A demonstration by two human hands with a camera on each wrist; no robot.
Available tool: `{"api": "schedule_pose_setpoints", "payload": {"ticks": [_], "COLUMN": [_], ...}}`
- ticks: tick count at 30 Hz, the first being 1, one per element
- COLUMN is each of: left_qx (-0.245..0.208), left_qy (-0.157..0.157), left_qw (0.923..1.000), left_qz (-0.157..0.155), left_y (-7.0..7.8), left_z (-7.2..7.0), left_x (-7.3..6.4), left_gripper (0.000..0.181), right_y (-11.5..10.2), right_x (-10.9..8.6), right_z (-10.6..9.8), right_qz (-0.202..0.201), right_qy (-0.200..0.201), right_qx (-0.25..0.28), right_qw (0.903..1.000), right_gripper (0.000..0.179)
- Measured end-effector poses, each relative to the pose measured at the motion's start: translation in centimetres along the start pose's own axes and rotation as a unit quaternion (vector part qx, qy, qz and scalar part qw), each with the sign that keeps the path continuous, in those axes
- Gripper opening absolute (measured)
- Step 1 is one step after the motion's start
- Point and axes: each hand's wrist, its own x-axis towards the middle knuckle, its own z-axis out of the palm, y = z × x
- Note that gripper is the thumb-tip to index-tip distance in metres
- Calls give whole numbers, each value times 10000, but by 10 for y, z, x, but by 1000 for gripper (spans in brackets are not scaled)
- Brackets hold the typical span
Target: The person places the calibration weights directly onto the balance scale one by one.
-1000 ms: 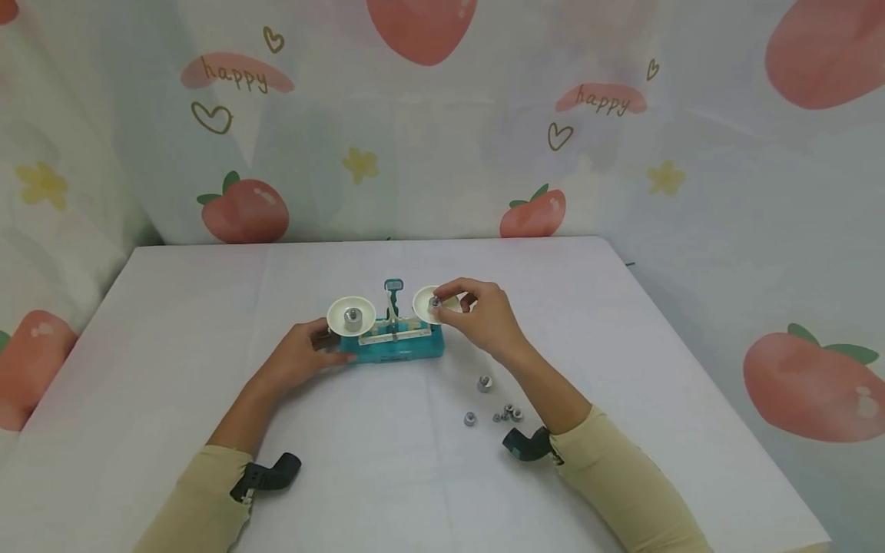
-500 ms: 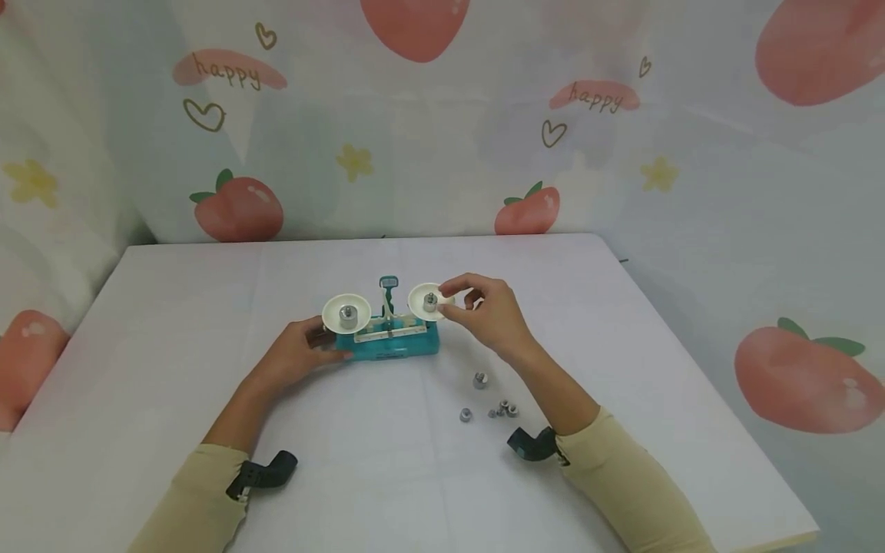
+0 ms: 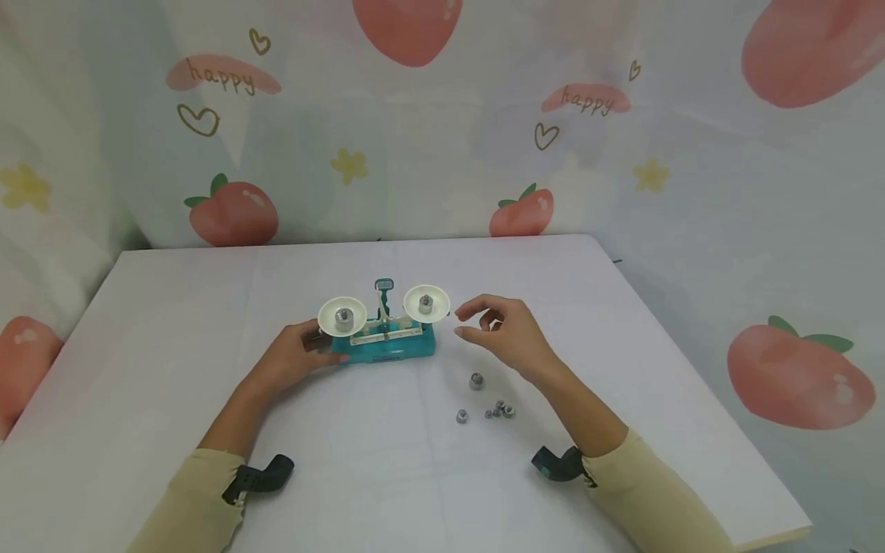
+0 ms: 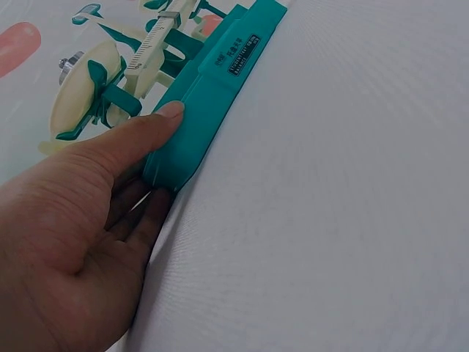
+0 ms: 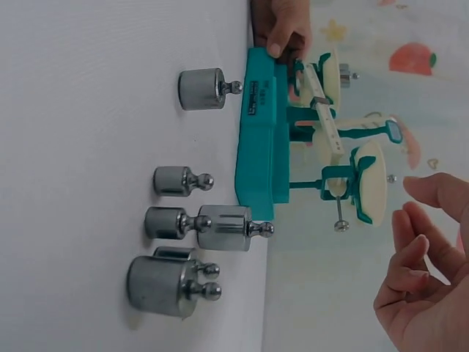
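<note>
A teal balance scale with two cream pans stands on the table. My left hand grips the left end of its base; in the left wrist view the thumb lies on the front face, the other fingers partly hidden behind. On the left pan sits a metal weight, and a slimmer weight stands on the right pan. Just right of that pan hovers my right hand, holding nothing, its thumb and index finger apart and the other fingers loosely bent.
Several loose metal weights lie on the white table in front of the scale's right side, among them a larger one and a small one. A fruit-print cloth hangs behind the table.
My right hand has let go of the weight on the right pan and drawn back to the right. My left hand keeps its grip on the base. The head view has shifted slightly.
</note>
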Motion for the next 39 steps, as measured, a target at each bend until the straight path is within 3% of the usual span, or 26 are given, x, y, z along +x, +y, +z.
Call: {"api": "schedule_pose_setpoints", "payload": {"ticks": [11,18,25,32,39], "left_qx": [30,11,-16,-27,-54], "left_qy": [32,71,41,37,-23], "left_qw": [10000,10000,10000,10000,10000], "left_qz": [-18,-11,30,4,25], "left_y": [-3,-2,-3,-2,-2], "left_z": [-1,-5,-5,-4,0], "left_x": [-3,-3,0,0,0], "left_gripper": [78,77,77,77,75], "right_y": [15,24,30,36,43], "right_x": [-20,-27,-33,-39,-43], "right_z": [-14,-14,-8,-6,-4], "right_qz": [-47,-169,-73,99,300], "right_qy": [-952,-1750,-2293,-2536,-2603], "right_qx": [-19,-65,45,216,18], "right_qw": [9954,9844,9733,9670,9650], "right_gripper": [17,20,20,17,19]}}
